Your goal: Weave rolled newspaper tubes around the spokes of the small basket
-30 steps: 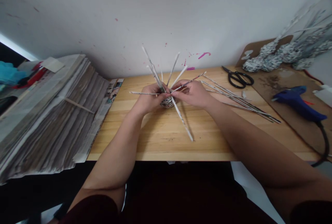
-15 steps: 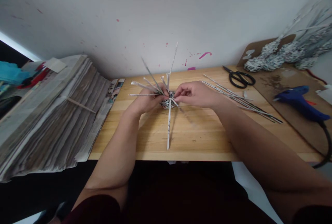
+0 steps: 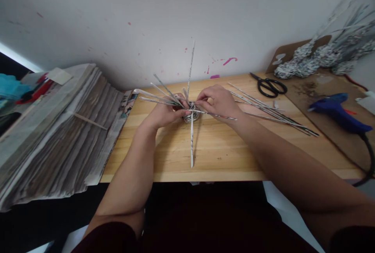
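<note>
Between my hands is a small round piece woven from rolled newspaper [image 3: 191,118], with several paper tubes sticking out of it. My left hand [image 3: 170,112] is closed around its left side, thumb near the centre. From the right, my right hand [image 3: 216,102] pinches at the upper right edge of the weave; its fingertips are closed there, and exactly which strand they grip is hard to make out. One paper tube [image 3: 191,143] points down toward me, another leans up toward the wall. A third tube [image 3: 221,116] runs rightward below my right hand.
Loose paper tubes [image 3: 269,110] lie right of my hands, with black scissors [image 3: 272,88] behind them. A blue glue gun [image 3: 341,113] rests on a brown board [image 3: 306,90], near woven paper pieces [image 3: 310,63]. At left stands a tall newspaper stack [image 3: 67,135].
My right hand has shifted slightly up. The right-hand tube, blurred and pointing down-right before, now lies nearly level to the right. The tubes at the left have tilted a little.
</note>
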